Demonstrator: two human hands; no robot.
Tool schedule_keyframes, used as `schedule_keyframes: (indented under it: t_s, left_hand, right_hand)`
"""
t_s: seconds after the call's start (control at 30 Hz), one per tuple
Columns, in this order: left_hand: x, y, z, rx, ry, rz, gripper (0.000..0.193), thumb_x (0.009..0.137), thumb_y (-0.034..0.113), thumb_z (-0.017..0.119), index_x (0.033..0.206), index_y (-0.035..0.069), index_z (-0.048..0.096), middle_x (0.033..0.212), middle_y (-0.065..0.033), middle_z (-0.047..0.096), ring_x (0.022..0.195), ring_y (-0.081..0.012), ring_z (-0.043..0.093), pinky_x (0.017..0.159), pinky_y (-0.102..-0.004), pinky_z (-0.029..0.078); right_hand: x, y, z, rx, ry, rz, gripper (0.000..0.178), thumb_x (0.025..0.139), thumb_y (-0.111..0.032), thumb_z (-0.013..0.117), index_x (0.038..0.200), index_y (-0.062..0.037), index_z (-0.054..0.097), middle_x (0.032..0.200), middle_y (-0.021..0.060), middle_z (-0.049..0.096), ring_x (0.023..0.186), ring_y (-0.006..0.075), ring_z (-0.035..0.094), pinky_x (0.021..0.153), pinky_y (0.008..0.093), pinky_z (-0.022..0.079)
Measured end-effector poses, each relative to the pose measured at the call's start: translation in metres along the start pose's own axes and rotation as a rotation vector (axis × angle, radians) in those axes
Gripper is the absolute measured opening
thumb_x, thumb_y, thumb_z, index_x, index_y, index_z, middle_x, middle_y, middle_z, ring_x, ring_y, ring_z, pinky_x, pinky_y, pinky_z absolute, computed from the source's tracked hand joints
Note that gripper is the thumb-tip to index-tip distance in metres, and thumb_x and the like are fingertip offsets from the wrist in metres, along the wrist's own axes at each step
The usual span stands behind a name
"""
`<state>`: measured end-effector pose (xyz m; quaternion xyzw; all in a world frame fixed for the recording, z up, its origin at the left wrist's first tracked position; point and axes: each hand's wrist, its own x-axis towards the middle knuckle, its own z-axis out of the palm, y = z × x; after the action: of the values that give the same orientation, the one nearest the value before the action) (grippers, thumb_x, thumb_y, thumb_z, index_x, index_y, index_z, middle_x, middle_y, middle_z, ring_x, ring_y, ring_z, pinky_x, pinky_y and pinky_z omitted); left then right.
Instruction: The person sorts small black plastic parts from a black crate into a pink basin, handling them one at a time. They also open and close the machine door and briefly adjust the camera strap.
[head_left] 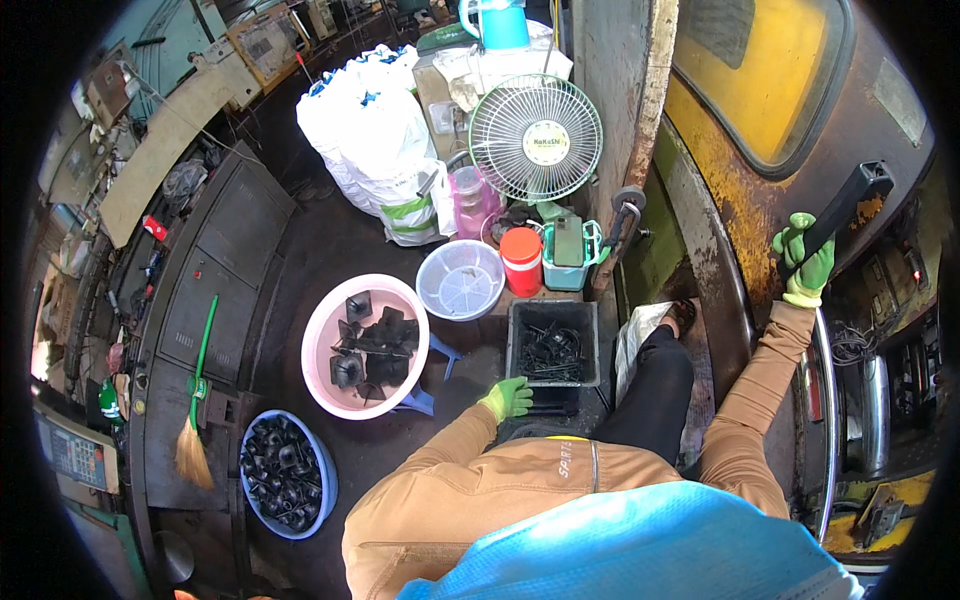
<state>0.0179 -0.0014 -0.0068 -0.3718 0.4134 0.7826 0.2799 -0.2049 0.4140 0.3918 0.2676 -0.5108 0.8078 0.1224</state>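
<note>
Blue cloth sits nearest. On the door, the handle is wrapped tightly in my right hand; working the door seems the step, likely calling for a steady push or pull. My left hand lies half-curled by the bin, its hold unclear.

Left glove and right glove, light green; jacket, tan; handle, black. The machine panel shows yellow mottled with rust-brown. I see a pale pink tub, a blue tub and a white sack banded green.
</note>
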Motion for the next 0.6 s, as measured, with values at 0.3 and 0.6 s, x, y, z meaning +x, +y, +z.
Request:
schedule_keyframes:
  t_s: [0.3,0.6]
  left_hand:
    - [0.006,0.006,-0.004,-0.01,-0.022,-0.002,0.033,0.09,0.037,0.049,0.108,0.009,0.053,0.107,-0.0063,0.059,0.085,-0.0257,0.059,0.07,-0.0431,0.049]
    - [-0.002,0.01,0.001,0.03,0.001,0.019,0.041,0.09,0.038,0.049,0.117,0.007,0.05,0.119,-0.0093,0.056,0.095,-0.0287,0.058,0.076,-0.0451,0.049]
  right_hand:
    - [0.005,0.003,-0.004,0.016,-0.016,-0.001,0.054,0.096,-0.046,0.034,0.09,0.001,0.06,0.045,-0.0036,0.033,0.039,0.0111,0.031,0.047,0.0287,0.035]
    - [0.006,0.003,-0.005,0.01,-0.018,0.006,0.056,0.096,-0.047,0.033,0.09,0.0015,0.06,0.045,-0.0036,0.033,0.039,0.0112,0.032,0.047,0.0292,0.036]
